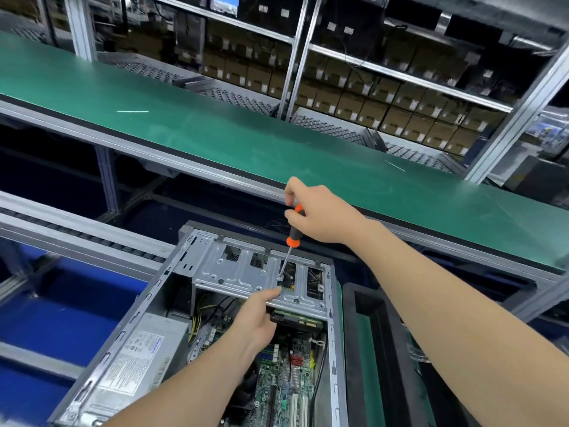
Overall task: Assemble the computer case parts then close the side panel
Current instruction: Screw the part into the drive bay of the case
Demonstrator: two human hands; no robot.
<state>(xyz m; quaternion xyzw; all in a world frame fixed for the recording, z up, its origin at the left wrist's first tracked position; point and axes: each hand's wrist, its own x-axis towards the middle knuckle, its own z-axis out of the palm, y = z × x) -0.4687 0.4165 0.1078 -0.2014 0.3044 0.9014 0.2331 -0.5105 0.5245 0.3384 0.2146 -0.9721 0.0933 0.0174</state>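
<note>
Right hand (320, 217) is closed round the orange-and-black screwdriver (294, 232), held at the handle top, shaft slanting down and toward the wearer. The tip is seated on a screw (280, 276) in the drive cage (234, 272), just beyond the left hand (255, 318). The left forefinger is stretched out, its tip resting on the cage's near edge beside the screw; nothing is seen held in it. The step is judged to be fastening the cage. The shaft should be brought square to the plate, downward pressure kept so the tip is not cammed out, and the cage steadied until the screw is snug. The computer case (334, 334) lies open below both hands: a power supply (138, 359) left of the left forearm, a motherboard (286, 380) between the forearms, a drive (295, 320) under the cage. Under the right forearm a black tray (351, 318) shows only green lining. The side panel is not in view.
</note>
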